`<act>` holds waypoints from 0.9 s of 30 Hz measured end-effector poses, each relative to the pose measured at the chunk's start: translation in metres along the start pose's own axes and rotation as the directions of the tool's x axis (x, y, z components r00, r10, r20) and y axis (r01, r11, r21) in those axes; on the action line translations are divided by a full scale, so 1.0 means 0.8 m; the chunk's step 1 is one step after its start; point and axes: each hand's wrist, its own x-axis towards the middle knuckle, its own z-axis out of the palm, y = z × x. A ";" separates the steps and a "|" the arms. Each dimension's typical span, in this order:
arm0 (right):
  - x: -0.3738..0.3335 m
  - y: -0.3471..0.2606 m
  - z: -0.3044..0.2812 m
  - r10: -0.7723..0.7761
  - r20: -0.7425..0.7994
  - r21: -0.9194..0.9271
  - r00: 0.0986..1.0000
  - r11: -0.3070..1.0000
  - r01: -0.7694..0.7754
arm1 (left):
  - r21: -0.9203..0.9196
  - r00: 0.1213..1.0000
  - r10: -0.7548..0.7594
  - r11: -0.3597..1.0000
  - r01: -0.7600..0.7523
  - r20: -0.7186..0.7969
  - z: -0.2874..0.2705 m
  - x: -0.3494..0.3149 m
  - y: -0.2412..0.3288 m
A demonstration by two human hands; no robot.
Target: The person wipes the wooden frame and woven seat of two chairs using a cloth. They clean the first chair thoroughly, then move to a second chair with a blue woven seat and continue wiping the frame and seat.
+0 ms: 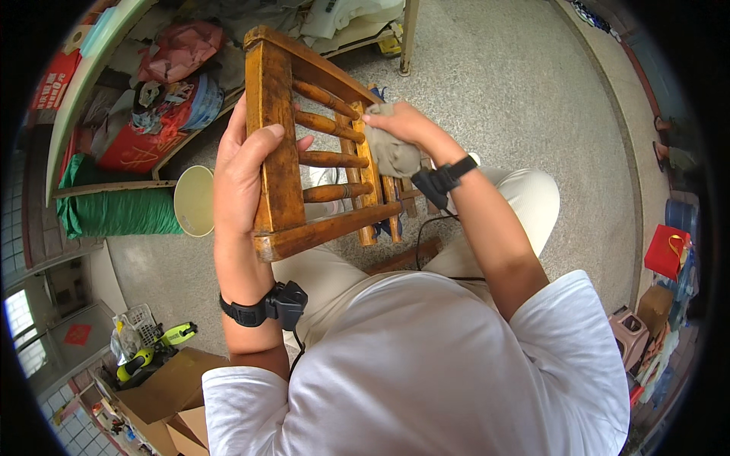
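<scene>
I am seated and hold a small worn wooden stool (319, 163) tipped up over my lap. My left hand (242, 178) grips one of its thick legs, thumb across the front. My right hand (401, 125) presses a crumpled grey cloth (391, 152) against the rungs and side rail at the stool's right side. Both wrists wear black bands with small devices, and a thin cable runs down from each.
A pale yellow bucket (195, 201) stands on the speckled floor at my left knee. A green roll (114, 213) and red bags (141, 148) lie under a shelf at left. Cardboard boxes (163, 391) sit at lower left, a red bag (668, 251) at right.
</scene>
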 end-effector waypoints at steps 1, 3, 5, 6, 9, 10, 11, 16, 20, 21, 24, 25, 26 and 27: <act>-0.008 0.007 -0.004 -0.112 -0.011 0.033 0.994 0.993 0.112 | 0.002 1.000 -0.003 1.000 0.003 0.003 -0.001 0.000 0.000; -0.032 0.016 -0.012 -0.153 -0.064 0.034 0.986 0.987 0.155 | 0.005 1.000 -0.003 1.000 0.003 -0.006 -0.003 -0.001 0.000; -0.049 0.010 -0.021 -0.123 -0.232 0.343 0.965 0.918 0.199 | -0.002 1.000 -0.012 1.000 0.012 -0.014 -0.003 -0.002 -0.002; -0.052 0.002 -0.023 -0.138 -0.344 0.405 0.929 0.871 0.279 | -0.008 1.000 -0.016 1.000 0.016 -0.017 -0.002 -0.002 -0.002; -0.051 -0.018 -0.013 -0.374 -0.404 0.164 0.835 0.868 0.469 | 0.008 1.000 -0.018 1.000 0.018 -0.009 0.000 0.000 0.000; -0.049 -0.019 -0.007 -0.543 -0.353 -0.130 0.762 0.835 0.535 | 0.016 1.000 -0.017 1.000 0.017 -0.015 0.001 0.000 0.001; -0.047 -0.017 0.003 -0.728 -0.225 -0.417 0.647 0.672 0.612 | 0.010 1.000 -0.010 1.000 0.010 -0.004 0.003 0.000 0.001; -0.053 0.042 0.015 -0.273 -0.043 -0.398 0.961 0.887 0.234 | 0.071 0.998 -0.027 0.997 0.031 -0.050 0.008 -0.001 0.006; -0.060 0.050 0.012 -0.270 -0.198 -0.097 0.942 0.962 0.256 | 0.058 0.997 -0.012 0.998 0.016 -0.081 0.012 -0.005 0.003; -0.060 0.039 0.010 -0.241 -0.263 0.040 0.934 0.965 0.260 | 0.039 0.998 0.012 0.999 -0.010 -0.061 0.013 -0.006 0.002; -0.056 -0.006 -0.009 -0.398 -0.446 0.205 0.802 0.826 0.525 | 0.091 0.997 -0.008 0.996 0.015 -0.082 0.009 -0.007 0.002; -0.050 -0.024 -0.008 -0.477 -0.479 0.146 0.737 0.784 0.603 | 0.109 0.997 -0.001 0.994 0.009 -0.078 0.006 -0.007 0.001; -0.042 -0.041 -0.004 -0.644 -0.504 -0.026 0.576 0.678 0.735 | 0.156 0.997 -0.013 0.988 0.024 -0.072 0.001 -0.006 0.001; -0.034 -0.056 0.009 -0.729 -0.502 -0.096 0.466 0.582 0.807 | 0.171 0.998 0.006 0.985 0.005 -0.061 -0.003 -0.009 -0.001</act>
